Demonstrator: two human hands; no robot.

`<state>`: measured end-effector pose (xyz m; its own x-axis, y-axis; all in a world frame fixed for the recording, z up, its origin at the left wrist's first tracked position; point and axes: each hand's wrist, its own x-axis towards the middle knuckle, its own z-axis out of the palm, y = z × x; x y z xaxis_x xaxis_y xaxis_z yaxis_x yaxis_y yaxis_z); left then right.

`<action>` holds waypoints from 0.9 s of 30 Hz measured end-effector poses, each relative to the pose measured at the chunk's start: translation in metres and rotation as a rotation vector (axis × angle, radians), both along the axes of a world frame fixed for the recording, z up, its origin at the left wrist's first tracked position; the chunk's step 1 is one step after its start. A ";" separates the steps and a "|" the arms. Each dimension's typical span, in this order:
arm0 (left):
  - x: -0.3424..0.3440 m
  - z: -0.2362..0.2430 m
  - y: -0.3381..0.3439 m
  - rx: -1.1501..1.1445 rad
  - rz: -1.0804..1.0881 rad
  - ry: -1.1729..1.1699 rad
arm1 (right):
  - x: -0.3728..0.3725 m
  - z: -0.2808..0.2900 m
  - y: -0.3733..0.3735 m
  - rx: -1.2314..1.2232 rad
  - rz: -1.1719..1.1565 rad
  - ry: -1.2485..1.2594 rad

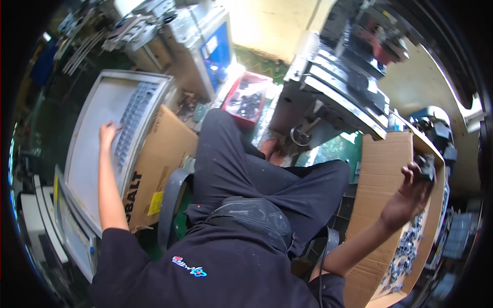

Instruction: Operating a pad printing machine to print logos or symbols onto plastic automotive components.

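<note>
Well, rowed grey parts (135, 115) lie just beside the left fingers (110, 124), bunched narrow (holding anything? can't tell).

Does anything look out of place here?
Nothing clearly looks spilled or damaged. Only the small parts in the right cardboard box look untidy: they lie jumbled, whereas the dark pieces on the left tray form rows.

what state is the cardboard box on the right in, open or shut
Open: seen from above, small metal parts show inside the cardboard box.
</note>
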<state>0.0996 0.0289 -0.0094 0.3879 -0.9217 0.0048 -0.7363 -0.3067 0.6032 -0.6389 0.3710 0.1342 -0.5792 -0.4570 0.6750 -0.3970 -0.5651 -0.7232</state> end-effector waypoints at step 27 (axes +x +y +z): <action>-0.608 0.166 0.079 -0.537 -1.458 0.324 | -0.029 0.014 -0.124 0.542 -0.026 0.092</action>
